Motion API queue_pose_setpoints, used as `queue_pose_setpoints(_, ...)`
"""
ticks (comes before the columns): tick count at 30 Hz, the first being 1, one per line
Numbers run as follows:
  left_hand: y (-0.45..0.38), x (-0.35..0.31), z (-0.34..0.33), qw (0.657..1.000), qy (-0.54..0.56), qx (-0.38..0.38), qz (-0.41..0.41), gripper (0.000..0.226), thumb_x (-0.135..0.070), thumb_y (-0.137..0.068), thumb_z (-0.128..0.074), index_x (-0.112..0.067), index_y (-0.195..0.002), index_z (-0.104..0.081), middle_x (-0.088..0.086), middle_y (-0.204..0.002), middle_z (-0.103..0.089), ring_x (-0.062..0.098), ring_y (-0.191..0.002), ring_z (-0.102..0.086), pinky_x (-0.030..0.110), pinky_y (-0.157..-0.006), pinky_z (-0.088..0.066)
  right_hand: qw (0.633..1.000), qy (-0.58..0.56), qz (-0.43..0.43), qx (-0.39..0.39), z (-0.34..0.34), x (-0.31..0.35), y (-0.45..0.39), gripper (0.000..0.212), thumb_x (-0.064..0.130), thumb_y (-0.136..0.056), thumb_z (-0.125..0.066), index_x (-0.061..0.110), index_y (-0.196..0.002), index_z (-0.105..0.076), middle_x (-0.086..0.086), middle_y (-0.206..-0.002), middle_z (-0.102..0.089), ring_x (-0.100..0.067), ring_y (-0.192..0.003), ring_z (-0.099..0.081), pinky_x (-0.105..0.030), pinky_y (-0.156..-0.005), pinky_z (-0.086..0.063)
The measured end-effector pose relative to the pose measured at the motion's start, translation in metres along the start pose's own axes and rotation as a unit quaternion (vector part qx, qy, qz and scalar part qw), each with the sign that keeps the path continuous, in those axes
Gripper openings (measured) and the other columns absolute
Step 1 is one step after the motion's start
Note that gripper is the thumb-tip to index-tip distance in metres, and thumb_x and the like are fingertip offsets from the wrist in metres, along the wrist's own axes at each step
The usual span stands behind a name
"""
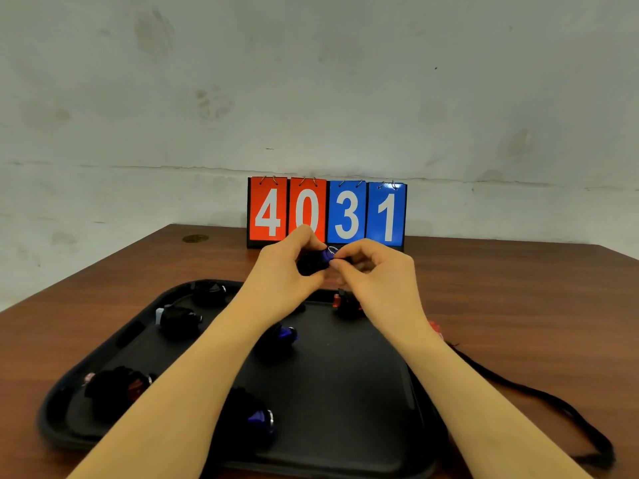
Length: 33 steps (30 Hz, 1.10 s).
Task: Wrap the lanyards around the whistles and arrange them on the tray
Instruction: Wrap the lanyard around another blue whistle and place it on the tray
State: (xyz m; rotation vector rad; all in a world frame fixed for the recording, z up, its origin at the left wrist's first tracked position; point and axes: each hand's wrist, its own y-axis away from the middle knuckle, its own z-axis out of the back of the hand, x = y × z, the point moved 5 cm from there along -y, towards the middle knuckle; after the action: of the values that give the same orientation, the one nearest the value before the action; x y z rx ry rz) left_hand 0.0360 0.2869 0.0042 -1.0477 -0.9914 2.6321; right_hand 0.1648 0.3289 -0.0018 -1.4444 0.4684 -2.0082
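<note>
Above the far edge of the black tray (345,392), my left hand (287,267) grips a blue whistle (323,256) wound in black lanyard. My right hand (373,267) pinches the lanyard end by the whistle's metal ring. Several wrapped whistles lie on the tray: a white one (178,319), a dark one (209,292), a blue one (280,335), a red one (345,304), a reddish one (116,385) and a blue one (257,418) at the front. A pink whistle (436,330) with a loose black lanyard (553,406) lies on the table to the right, partly hidden by my right forearm.
The tray sits on a brown wooden table (501,305). A flip scoreboard (326,212) reading 4031 stands at the table's far edge against a pale wall. The loose lanyard trails toward the table's right front.
</note>
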Motion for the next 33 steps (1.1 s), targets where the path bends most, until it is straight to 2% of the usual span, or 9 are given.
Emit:
queue_pose_setpoints(3,0.000,0.001,-0.002,0.999,0.039,0.006,0.007,0.023,-0.017,-0.079,-0.071,-0.021,-0.095,-0.054,-0.016,-0.093,-0.060,-0.004,-0.092,-0.057,0.001,-0.075,-0.044,1.000,-0.012,-0.005,-0.016,0.003,-0.001,-0.001,0.009,0.015,-0.082,-0.067,0.023,-0.085,-0.064,0.011,-0.077,-0.063,-0.004,-0.076,-0.063,-0.015,-0.070,-0.054)
queue_pose_setpoints(7,-0.003,0.000,-0.001,0.990,0.129,0.024,0.041,0.018,-0.014,-0.084,-0.065,-0.020,-0.100,-0.060,-0.009,-0.102,-0.064,0.005,-0.098,-0.061,0.016,-0.081,-0.052,0.999,-0.032,-0.016,-0.039,0.010,-0.003,-0.005,0.006,0.015,-0.082,-0.068,0.020,-0.084,-0.065,0.004,-0.078,-0.067,-0.008,-0.073,-0.066,-0.017,-0.070,-0.054)
queue_pose_setpoints(10,-0.004,0.001,0.001,0.984,0.164,0.018,0.066,0.024,-0.013,-0.080,-0.068,-0.020,-0.101,-0.060,-0.012,-0.100,-0.064,0.001,-0.094,-0.062,0.004,-0.070,-0.048,0.997,-0.065,-0.033,-0.032,0.011,-0.005,-0.007,0.007,0.013,-0.081,-0.068,0.019,-0.083,-0.065,0.001,-0.076,-0.069,-0.009,-0.067,-0.067,-0.017,-0.068,-0.056)
queue_pose_setpoints(13,-0.003,0.001,0.000,0.985,0.148,0.026,0.084,0.040,-0.015,-0.078,-0.071,-0.025,-0.114,-0.056,-0.018,-0.099,-0.058,-0.003,-0.089,-0.058,-0.001,-0.063,-0.045,0.995,-0.089,-0.037,-0.009,0.009,-0.004,-0.006,0.012,0.010,-0.082,-0.066,0.022,-0.082,-0.065,0.001,-0.076,-0.069,-0.008,-0.066,-0.068,-0.016,-0.065,-0.055)
queue_pose_setpoints(16,-0.002,-0.001,-0.002,0.991,0.115,0.031,0.070,0.045,-0.016,-0.078,-0.071,-0.023,-0.121,-0.055,-0.014,-0.104,-0.058,-0.002,-0.091,-0.057,0.003,-0.069,-0.045,0.993,-0.110,-0.037,0.003,0.008,-0.003,-0.006,0.009,0.010,-0.082,-0.066,0.018,-0.084,-0.068,0.002,-0.075,-0.069,-0.007,-0.066,-0.067,-0.017,-0.067,-0.055)
queue_pose_setpoints(20,-0.002,0.002,-0.003,0.993,0.098,0.032,0.065,0.036,-0.020,-0.076,-0.074,-0.031,-0.104,-0.054,-0.009,-0.108,-0.059,0.008,-0.095,-0.060,0.014,-0.076,-0.049,0.993,-0.110,-0.031,0.007,0.009,-0.001,-0.006,0.011,0.012,-0.081,-0.068,0.023,-0.079,-0.068,0.005,-0.069,-0.068,-0.006,-0.067,-0.066,-0.013,-0.069,-0.052)
queue_pose_setpoints(23,-0.001,0.000,-0.003,0.996,0.064,0.023,0.051,0.035,-0.024,-0.073,-0.076,-0.027,-0.101,-0.055,-0.008,-0.104,-0.059,0.013,-0.090,-0.061,0.024,-0.077,-0.054,0.992,-0.120,-0.034,0.011,0.009,0.000,-0.006,0.013,0.011,-0.080,-0.069,0.023,-0.075,-0.066,0.005,-0.066,-0.066,-0.004,-0.064,-0.064,-0.009,-0.063,-0.050)
queue_pose_setpoints(29,0.000,-0.007,-0.001,1.000,-0.022,0.011,0.000,0.032,-0.022,-0.075,-0.074,-0.023,-0.099,-0.054,-0.017,-0.090,-0.047,0.004,-0.077,-0.052,0.002,-0.070,-0.043,0.996,-0.088,-0.030,0.003,0.006,-0.002,-0.005,0.016,0.011,-0.080,-0.068,0.024,-0.073,-0.064,0.003,-0.068,-0.066,-0.007,-0.066,-0.065,-0.012,-0.064,-0.052)
queue_pose_setpoints(33,0.001,-0.009,-0.002,0.999,0.031,0.012,0.001,0.050,-0.018,-0.076,-0.073,-0.030,-0.119,-0.049,-0.016,-0.091,-0.050,0.004,-0.076,-0.058,0.005,-0.069,-0.047,0.995,-0.093,-0.025,-0.024,0.008,-0.002,-0.005,0.018,0.012,-0.081,-0.068,0.028,-0.074,-0.063,0.004,-0.074,-0.067,-0.008,-0.072,-0.066,-0.012,-0.066,-0.052)
